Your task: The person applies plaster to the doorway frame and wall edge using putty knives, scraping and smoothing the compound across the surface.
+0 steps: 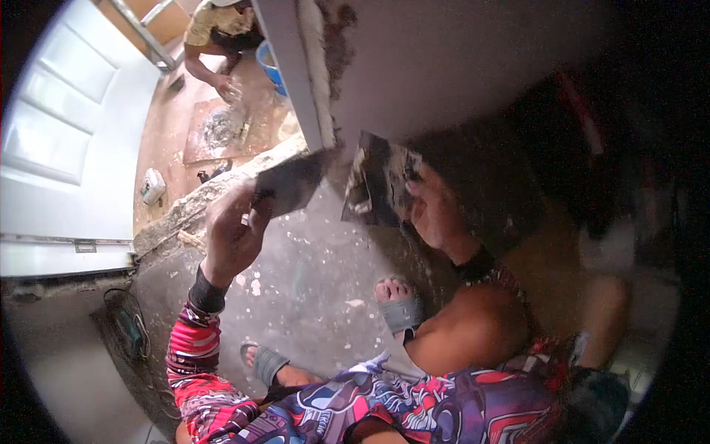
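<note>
My left hand (231, 235) is closed on a dark, flat scraper blade (294, 181), which tilts up toward the lower corner of a wall (429, 66). To its right, my right hand (438, 214) grips a second flat blade (379, 174), dark and smeared with pale filler. The two blades are close together, just below the wall's rough, unpainted edge (318, 74). Motion and shadow blur both blades, so their handles are hard to make out.
Beyond the broken threshold (222, 185), a co-worker's hand (228, 87) reaches over a mortar heap (222, 127) on a board, near a blue bucket (271, 65). A white panelled door (66, 111) stands left. A corded teal tool (129, 331) lies lower left. My sandalled feet rest on the spattered floor (310, 274).
</note>
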Tool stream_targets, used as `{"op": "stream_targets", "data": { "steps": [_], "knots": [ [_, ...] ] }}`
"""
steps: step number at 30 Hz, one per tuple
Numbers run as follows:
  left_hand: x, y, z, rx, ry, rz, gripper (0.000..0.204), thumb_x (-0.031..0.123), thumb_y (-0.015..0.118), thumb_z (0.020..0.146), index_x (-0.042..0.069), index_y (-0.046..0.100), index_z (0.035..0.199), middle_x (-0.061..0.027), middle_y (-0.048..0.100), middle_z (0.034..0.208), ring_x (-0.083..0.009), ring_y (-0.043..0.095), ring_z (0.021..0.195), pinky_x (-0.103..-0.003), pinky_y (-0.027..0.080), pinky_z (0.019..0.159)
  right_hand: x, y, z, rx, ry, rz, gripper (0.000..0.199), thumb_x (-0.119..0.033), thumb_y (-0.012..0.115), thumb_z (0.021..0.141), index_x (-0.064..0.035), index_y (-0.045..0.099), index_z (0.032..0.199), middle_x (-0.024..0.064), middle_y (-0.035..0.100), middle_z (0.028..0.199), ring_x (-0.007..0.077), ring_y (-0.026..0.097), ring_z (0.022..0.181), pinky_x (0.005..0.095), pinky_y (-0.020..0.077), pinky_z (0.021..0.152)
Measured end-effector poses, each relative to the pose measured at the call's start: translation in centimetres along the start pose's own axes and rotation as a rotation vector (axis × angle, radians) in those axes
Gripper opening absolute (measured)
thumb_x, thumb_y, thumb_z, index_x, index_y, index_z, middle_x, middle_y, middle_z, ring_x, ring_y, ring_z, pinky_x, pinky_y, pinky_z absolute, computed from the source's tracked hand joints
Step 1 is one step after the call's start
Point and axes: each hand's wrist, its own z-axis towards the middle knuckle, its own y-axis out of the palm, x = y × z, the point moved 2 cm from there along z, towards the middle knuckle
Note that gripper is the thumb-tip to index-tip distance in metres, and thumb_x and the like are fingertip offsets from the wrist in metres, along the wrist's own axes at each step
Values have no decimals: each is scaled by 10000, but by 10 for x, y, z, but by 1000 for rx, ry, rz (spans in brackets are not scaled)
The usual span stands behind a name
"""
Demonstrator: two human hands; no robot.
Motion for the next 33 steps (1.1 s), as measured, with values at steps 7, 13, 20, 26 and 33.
{"op": "stream_targets", "data": {
  "steps": [7,13,20,26,33],
  "knots": [
    [-6,-27,7,7,95,150,123,20,650,817,20,596,928,-126,554,731,-285,551,621,-362,451,583,4,13,-10,-28,8,-26,419,-79,533,903,-74,500,1320,72,618,1228,194,633,1091,355,530,953],
    [4,-41,20,72,74,141,119,29,653,791,23,599,896,-103,546,709,-215,545,594,-324,454,562,35,-8,-1,-18,-1,49,442,-60,477,919,-26,458,1359,126,591,1295,245,595,1180,410,477,1030],
    [12,-50,18,85,-203,-501,272,-1,585,926,-12,551,1196,-40,648,1040,-90,592,941,-245,509,813,24,3,-16,-44,38,75,467,-27,476,910,-30,447,1375,130,589,1299,266,588,1193,450,461,1046],
    [-5,-19,-28,69,-225,-310,232,28,620,916,-15,603,1143,-69,671,966,-90,629,855,-256,547,679,20,17,-22,22,-45,107,414,-43,487,917,-45,478,1331,116,603,1262,255,606,1144,445,488,1006],
    [10,30,-54,49,-74,-21,139,31,602,912,-26,632,1035,-59,654,842,-95,591,728,-249,469,591,-3,12,-21,196,-194,5,359,-85,514,938,-79,484,1296,89,605,1208,237,627,1066,419,545,903]
  ]
}}
